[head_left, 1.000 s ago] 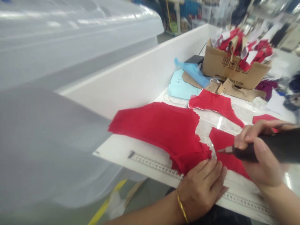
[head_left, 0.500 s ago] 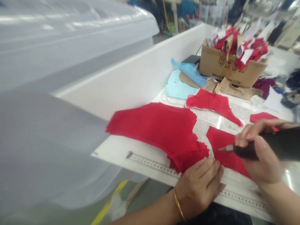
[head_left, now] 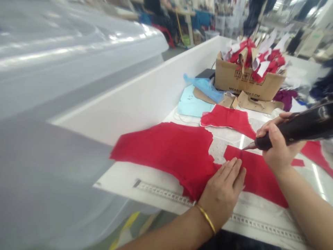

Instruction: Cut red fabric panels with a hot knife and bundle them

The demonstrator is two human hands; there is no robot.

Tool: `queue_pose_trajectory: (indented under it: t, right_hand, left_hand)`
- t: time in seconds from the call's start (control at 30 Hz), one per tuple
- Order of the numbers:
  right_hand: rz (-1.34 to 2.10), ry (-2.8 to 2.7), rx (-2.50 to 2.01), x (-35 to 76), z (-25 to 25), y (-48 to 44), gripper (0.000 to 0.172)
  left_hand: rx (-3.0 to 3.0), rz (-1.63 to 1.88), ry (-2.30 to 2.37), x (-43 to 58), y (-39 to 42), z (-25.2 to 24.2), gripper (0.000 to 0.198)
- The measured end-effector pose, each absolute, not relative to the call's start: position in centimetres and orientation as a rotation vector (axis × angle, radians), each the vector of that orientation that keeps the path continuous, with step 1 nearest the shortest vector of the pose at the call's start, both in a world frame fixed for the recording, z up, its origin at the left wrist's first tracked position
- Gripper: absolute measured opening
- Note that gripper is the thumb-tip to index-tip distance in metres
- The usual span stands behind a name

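Note:
My right hand (head_left: 277, 147) is wrapped round a thick black handheld tool (head_left: 299, 128) with a pointed metal tip. That tip is at the upper edge of a red fabric piece (head_left: 262, 177), where a short dark line shows; I cannot tell how firmly it touches. My left hand (head_left: 223, 185), a gold bangle at its wrist, lies flat with fingers stretched out over the near left end of this piece. Beside it, to the left, spreads a larger red fabric piece (head_left: 163, 147) with a ragged right edge.
A measuring tape (head_left: 163, 192) runs along the table's front edge. Farther back lie a white-edged red piece (head_left: 227, 118), light blue card (head_left: 194, 102), brown card pieces (head_left: 257, 104) and a cardboard box (head_left: 247, 81) of scraps. A white panel (head_left: 135, 93) borders the left.
My right hand has raised the tool tip from the middle of the red piece to its upper edge. My left hand has shifted slightly up onto the fabric. The camera view has shifted a little.

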State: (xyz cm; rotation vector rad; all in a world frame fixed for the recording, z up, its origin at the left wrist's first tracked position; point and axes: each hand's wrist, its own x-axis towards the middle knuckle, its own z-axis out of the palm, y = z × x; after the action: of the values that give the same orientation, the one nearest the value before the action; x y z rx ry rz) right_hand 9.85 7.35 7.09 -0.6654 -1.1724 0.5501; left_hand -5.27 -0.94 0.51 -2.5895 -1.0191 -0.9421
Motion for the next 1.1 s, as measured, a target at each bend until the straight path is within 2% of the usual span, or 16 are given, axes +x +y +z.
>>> queue_pose_trajectory:
  t: [0.23, 0.4, 0.63, 0.97, 1.1]
  right_hand:
    - [0.549, -1.165, -0.725, 9.8, 6.8, 7.3, 0.025]
    - [0.543, -1.15, -0.745, 9.6, 6.5, 7.3, 0.021]
    - [0.496, -1.148, -0.757, 11.4, 7.2, 6.8, 0.026]
    - [0.498, -1.125, -0.784, 12.2, 6.9, 6.3, 0.019]
    - [0.538, -1.084, -0.768, 12.6, 7.1, 6.1, 0.024]
  left_hand:
    - [-2.59, -0.909, -1.055, -5.0, -0.9, 0.1, 0.026]
    - [-2.568, -0.919, -1.055, -5.1, -0.8, 0.2, 0.027]
    - [-2.626, -0.958, -1.024, -5.2, -0.9, 0.8, 0.032]
    - [-2.645, -0.972, -1.0, -4.9, -1.0, 0.8, 0.038]
    - [-2.646, -0.968, -0.996, -4.1, -1.4, 1.0, 0.036]
